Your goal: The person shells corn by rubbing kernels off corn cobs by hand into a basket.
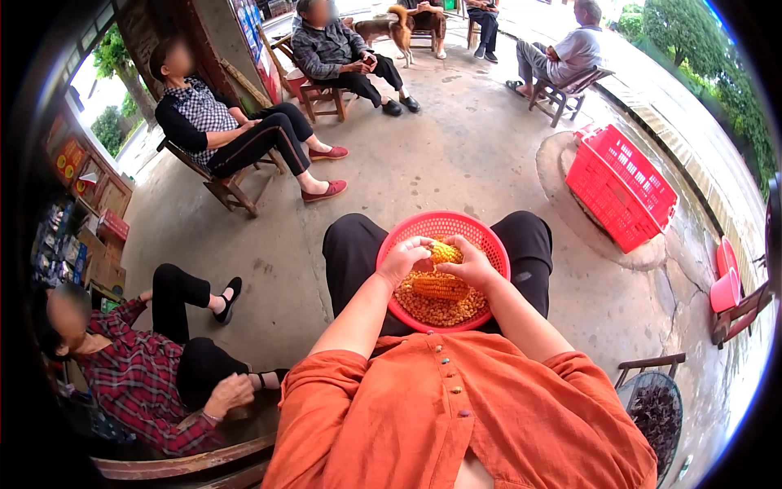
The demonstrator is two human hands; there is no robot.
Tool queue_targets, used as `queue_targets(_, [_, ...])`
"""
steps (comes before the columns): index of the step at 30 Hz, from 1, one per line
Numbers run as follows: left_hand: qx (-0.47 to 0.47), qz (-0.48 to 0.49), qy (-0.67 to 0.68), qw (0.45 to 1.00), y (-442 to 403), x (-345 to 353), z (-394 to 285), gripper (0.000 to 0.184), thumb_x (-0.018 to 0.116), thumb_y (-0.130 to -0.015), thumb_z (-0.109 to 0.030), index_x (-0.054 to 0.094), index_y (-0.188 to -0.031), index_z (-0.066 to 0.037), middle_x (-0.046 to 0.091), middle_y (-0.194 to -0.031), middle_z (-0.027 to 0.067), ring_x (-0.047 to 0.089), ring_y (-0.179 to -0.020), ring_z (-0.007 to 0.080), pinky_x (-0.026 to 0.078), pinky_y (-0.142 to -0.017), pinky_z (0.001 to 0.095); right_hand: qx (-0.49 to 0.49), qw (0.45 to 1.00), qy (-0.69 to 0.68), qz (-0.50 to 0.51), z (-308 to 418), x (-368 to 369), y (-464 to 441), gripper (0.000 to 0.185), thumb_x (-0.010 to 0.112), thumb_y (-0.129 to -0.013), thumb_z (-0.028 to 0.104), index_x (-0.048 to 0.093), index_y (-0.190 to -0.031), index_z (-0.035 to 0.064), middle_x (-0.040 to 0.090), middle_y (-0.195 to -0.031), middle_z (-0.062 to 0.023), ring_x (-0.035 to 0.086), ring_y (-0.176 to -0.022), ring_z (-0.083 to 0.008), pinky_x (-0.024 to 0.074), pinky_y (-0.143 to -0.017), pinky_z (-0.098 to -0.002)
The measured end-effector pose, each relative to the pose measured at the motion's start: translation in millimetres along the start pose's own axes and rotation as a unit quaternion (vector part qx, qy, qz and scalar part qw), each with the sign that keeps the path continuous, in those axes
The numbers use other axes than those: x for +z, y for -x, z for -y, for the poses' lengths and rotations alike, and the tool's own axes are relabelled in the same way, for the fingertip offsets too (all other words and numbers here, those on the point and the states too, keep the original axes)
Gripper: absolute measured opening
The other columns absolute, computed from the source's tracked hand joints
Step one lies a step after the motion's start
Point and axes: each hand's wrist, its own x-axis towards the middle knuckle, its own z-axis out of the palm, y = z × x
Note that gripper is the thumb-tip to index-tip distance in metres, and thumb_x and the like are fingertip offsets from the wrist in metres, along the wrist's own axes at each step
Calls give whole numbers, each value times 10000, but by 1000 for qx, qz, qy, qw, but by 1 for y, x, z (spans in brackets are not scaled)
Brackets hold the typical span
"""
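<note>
A red plastic basket with a perforated wall [482,234] rests on my lap, between my knees. Loose corn kernels [440,312] cover its bottom, and a yellow ear of corn [440,286] lies on them. Above that, my left hand [405,259] and my right hand [472,265] grip another ear of corn [445,253] from its two sides. The fingers of both hands are closed round this ear. Parts of it are hidden behind my fingers.
A red plastic crate [623,187] stands on the concrete floor ahead to the right. Several people sit on chairs around me, one close by at left in a plaid shirt [134,371]. A brown dog [383,31] stands far ahead. Pink basins [725,291] are at far right.
</note>
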Motion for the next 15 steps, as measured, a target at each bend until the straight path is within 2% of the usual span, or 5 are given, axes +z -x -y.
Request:
queue_targets(2, [-1,12,-32,999,-4,-4,5,287,544,-863,-129,560,-1139,-50,627,-984,42,618,-847,114,511,-791,273,-17,999,30,-2,2,0,1,529,778,-754,208,502,-1179,58,597,-1040,-79,567,-997,-162,449,-878,-301])
queue_targets(11, [7,4,-74,997,-8,-3,11,280,549,-838,-74,542,-1116,-44,615,-989,51,610,-860,131,516,-739,260,-101,987,128,-11,4,3,5,495,743,-745,172,505,-1157,39,586,-1043,-130,568,-1018,-234,448,-890,-332])
queue_targets(15, [3,7,-96,995,-10,-6,15,291,543,-829,-70,533,-1118,-38,613,-987,60,609,-861,131,522,-737,270,-105,985,140,-7,2,4,5,516,746,-742,174,498,-1174,41,581,-1059,-147,563,-1038,-256,445,-899,-340])
